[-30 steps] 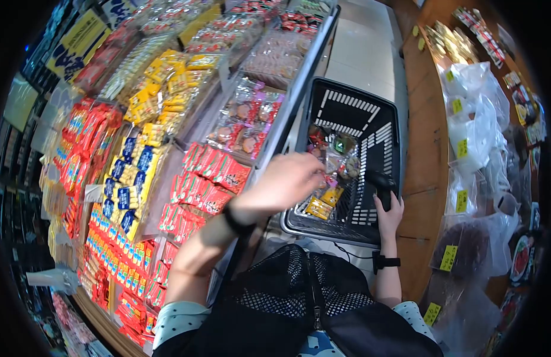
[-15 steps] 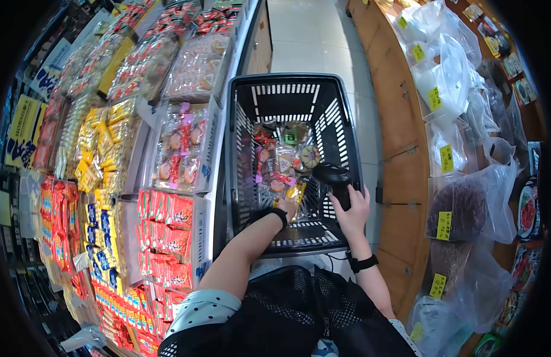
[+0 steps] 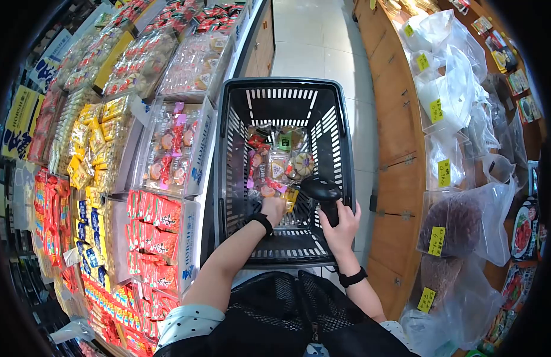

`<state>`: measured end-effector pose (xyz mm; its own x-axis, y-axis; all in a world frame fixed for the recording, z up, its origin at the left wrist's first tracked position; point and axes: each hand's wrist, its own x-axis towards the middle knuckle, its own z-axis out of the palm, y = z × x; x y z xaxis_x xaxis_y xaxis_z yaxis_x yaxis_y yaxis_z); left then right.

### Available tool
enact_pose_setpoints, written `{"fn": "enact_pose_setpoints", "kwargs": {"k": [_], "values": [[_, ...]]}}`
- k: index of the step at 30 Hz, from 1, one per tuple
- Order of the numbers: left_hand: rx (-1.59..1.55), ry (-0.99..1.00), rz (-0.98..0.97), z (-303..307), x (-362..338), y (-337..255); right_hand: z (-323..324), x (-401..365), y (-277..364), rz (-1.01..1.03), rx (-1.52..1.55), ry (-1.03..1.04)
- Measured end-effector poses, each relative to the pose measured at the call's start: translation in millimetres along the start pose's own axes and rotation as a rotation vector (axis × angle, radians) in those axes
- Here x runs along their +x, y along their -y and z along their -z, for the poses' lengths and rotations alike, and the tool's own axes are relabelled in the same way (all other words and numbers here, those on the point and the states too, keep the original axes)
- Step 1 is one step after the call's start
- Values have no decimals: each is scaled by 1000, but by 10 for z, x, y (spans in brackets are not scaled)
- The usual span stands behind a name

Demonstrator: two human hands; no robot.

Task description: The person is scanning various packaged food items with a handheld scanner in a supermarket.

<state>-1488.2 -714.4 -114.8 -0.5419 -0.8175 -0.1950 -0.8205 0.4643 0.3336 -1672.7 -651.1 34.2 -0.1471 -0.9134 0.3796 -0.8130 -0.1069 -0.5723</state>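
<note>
A black shopping basket stands in front of me, with several clear-wrapped snack packets at its far end. My left hand reaches down inside it, fingers curled together at the near edge of the packets. What they hold, if anything, is hidden. Beside that hand lies a yellow packet. My right hand is wrapped around the handle of a black handheld scanner, whose head hangs over the basket's right side. A dark band circles each wrist.
On the left, a sloped display holds bins of red packets, yellow packets and clear-wrapped sweets. Wooden cabinets line the right, topped by plastic bags with yellow price tags. A tiled aisle runs ahead.
My left hand has shifted a little left, away from the yellow packet. The basket, the scanner and my right hand sit slightly further left and lower in view.
</note>
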Motion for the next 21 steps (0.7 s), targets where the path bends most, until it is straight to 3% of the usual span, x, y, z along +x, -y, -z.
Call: {"fn": "enact_pose_setpoints", "kwargs": {"k": [1,5,8,10,16,21], "values": [[65,-176,-26,218,35,-62,-9,0,-15,-16,0,5],[-209,-298,42,1033,11,-336,-18,-8,-22,-40,40,-39],[-344,-430,122,1265,-97,-381,1,-15,2,-33,65,-65],[-398,-750,-87,1237,-123,-298,13,-26,25,-21,75,-70],[-499,-815,-12,1077,-232,-339,-4,-105,-17,12,108,-75],[-449,-745,-151,955,-267,-458,-4,-151,-25,20,80,-65]]}}
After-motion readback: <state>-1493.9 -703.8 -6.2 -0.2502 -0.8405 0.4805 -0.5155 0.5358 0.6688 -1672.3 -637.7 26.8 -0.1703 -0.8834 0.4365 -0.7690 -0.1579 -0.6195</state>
